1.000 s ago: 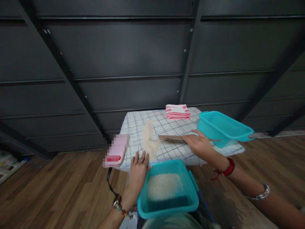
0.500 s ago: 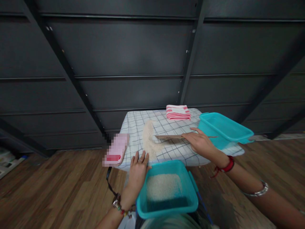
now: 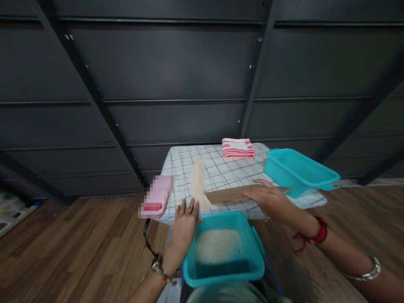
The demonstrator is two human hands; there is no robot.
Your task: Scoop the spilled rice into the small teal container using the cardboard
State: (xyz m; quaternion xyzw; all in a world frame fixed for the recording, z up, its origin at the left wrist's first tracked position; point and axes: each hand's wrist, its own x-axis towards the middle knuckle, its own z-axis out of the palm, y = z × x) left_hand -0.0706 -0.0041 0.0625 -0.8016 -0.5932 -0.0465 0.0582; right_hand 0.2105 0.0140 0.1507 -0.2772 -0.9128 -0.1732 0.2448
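My right hand (image 3: 268,198) grips a flat brown piece of cardboard (image 3: 229,194), which lies low over the checked cloth. The cardboard's left tip touches a long pile of rice (image 3: 198,181) spread on the cloth. My left hand (image 3: 184,223) rests with its fingers spread at the table's near edge, by the lower end of the pile and the rim of a teal plastic tub (image 3: 256,269). That tub stands below the edge, close to my body, with a layer of rice (image 3: 219,246) in its bottom.
A second teal tub (image 3: 303,168) stands at the table's right side. A folded pink-and-white towel (image 3: 238,148) lies at the back of the checked cloth (image 3: 179,162). At the left edge is a blurred-out pink phone (image 3: 158,193). Dark panels (image 3: 176,63) rise behind the table.
My right hand has brought the cardboard down toward the near edge, and its broad face now shows. The rice near its tip has shifted nearer. My left hand stays in place.
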